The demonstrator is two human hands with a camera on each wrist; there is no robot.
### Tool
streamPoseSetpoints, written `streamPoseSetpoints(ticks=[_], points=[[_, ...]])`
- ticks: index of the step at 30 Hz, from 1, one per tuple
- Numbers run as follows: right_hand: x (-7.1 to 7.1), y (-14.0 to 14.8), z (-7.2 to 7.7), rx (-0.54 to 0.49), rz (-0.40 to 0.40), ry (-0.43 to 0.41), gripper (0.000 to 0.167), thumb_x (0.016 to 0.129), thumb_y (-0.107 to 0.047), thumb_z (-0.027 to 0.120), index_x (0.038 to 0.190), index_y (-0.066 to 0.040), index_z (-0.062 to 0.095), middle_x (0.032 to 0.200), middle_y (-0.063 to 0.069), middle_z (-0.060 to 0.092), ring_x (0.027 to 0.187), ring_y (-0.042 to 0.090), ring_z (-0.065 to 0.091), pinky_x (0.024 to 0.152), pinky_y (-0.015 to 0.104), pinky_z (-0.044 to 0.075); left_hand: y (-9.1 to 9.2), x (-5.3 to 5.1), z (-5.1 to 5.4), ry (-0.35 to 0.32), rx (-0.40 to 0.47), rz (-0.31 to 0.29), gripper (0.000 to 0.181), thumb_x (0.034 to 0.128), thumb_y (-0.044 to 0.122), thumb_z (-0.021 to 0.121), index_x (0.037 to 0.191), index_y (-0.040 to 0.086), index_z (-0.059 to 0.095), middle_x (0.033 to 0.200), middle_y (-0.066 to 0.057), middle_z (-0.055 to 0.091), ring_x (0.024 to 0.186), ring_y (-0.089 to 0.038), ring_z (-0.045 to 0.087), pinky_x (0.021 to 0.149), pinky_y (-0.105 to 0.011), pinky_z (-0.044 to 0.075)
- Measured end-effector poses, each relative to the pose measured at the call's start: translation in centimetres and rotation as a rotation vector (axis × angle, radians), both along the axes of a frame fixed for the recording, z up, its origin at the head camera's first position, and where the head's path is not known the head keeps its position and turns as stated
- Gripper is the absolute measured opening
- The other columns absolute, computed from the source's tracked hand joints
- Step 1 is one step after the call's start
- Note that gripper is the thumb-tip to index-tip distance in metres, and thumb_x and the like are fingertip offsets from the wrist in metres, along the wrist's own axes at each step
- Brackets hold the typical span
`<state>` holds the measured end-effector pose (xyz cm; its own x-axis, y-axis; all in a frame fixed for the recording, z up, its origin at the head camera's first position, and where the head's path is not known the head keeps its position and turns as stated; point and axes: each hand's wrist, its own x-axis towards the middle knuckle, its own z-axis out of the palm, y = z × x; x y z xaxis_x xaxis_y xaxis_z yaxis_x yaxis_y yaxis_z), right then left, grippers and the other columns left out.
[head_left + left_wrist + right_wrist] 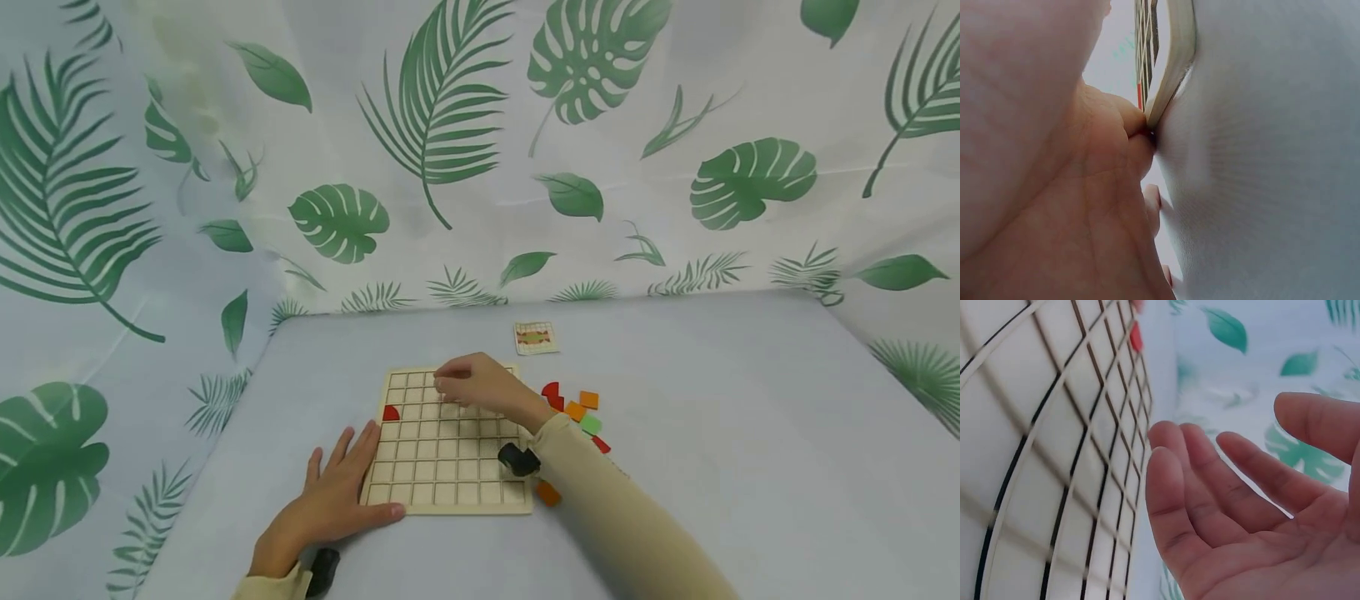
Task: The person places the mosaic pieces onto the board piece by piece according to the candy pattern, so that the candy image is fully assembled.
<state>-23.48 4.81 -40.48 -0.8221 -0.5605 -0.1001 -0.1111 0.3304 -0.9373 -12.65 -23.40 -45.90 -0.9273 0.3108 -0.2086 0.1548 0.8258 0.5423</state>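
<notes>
A pale gridded board (pixel 423 471) lies flat on the table. One red quarter-round piece (pixel 391 413) sits in a cell near the board's left edge. Spread along the left side and lower-left corner, my left hand (pixel 326 504) touches the rim; the left wrist view has its fingers against the board's edge (pixel 1175 69). Over the board's upper part hovers my right hand (pixel 483 387). In the right wrist view, its fingers (pixel 1166 481) are loosely bent beside the grid, thumb apart, and nothing shows between them. The right forearm covers part of the board's right side.
Right of the board lie loose pieces: red ones (pixel 551 390), orange squares (pixel 588 400) and a green one (pixel 591 425). Another orange piece (pixel 548 493) is near the lower-right corner. Behind the board lies a small pattern card (pixel 536 338). A leaf-printed curtain (pixel 450 250) backs the table.
</notes>
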Motion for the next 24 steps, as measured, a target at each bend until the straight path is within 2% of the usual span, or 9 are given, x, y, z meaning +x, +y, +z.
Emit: streamPoseSetpoints(ticks=[7, 15, 18, 23, 24], points=[[1.0, 3.8, 1.0, -0.008, -0.088, 0.020, 0.051, 0.108, -0.033, 0.063, 0.150, -0.004, 0.061, 0.143, 0.012, 0.066, 0.123, 0.029, 0.067, 0.102, 0.049, 0.056, -0.4, 0.0, 0.0, 0.039, 0.040, -0.010, 0.127, 0.0836, 0.070, 0.080, 0.171, 0.002, 0.017, 0.177, -0.021, 0.016, 0.161, -0.048, 0.000, 0.116, -0.075, -0.013], [1.8, 7.7, 1.6, -0.034, -0.128, 0.071, 0.051, 0.110, -0.031, 0.062, 0.152, -0.002, 0.059, 0.152, 0.018, 0.059, 0.140, 0.033, 0.056, 0.115, 0.054, 0.045, -0.3, 0.0, 0.2, 0.018, 0.034, -0.016, 0.127, 0.0841, 0.067, 0.081, 0.171, 0.002, 0.016, 0.177, -0.021, 0.015, 0.161, -0.050, 0.000, 0.116, -0.076, -0.012], [1.9, 9.1, 1.5, -0.029, -0.143, 0.085, 0.052, 0.110, -0.028, 0.063, 0.153, 0.000, 0.057, 0.154, 0.019, 0.058, 0.141, 0.035, 0.055, 0.116, 0.054, 0.044, -0.3, 0.0, 0.1, -0.003, 0.013, -0.015, 0.127, 0.0847, 0.068, 0.080, 0.171, 0.003, 0.013, 0.177, -0.020, 0.012, 0.161, -0.048, -0.002, 0.117, -0.075, -0.013], [1.7, 11.2, 1.5, 0.046, -0.213, 0.104, 0.051, 0.109, -0.030, 0.065, 0.152, -0.003, 0.059, 0.154, 0.018, 0.058, 0.140, 0.038, 0.056, 0.115, 0.057, 0.045, -0.4, 0.0, -0.5, 0.000, -0.005, -0.007, 0.128, 0.0844, 0.073, 0.078, 0.172, 0.006, 0.013, 0.178, -0.016, 0.012, 0.162, -0.045, -0.002, 0.118, -0.073, -0.013], [1.7, 11.6, 1.5, 0.059, -0.226, 0.106, 0.051, 0.108, -0.030, 0.065, 0.152, -0.003, 0.059, 0.153, 0.018, 0.058, 0.139, 0.038, 0.056, 0.115, 0.058, 0.045, -0.3, 0.0, -0.4, -0.010, -0.006, -0.009, 0.128, 0.0848, 0.072, 0.078, 0.172, 0.006, 0.012, 0.178, -0.016, 0.011, 0.162, -0.045, -0.003, 0.118, -0.073, -0.014]])
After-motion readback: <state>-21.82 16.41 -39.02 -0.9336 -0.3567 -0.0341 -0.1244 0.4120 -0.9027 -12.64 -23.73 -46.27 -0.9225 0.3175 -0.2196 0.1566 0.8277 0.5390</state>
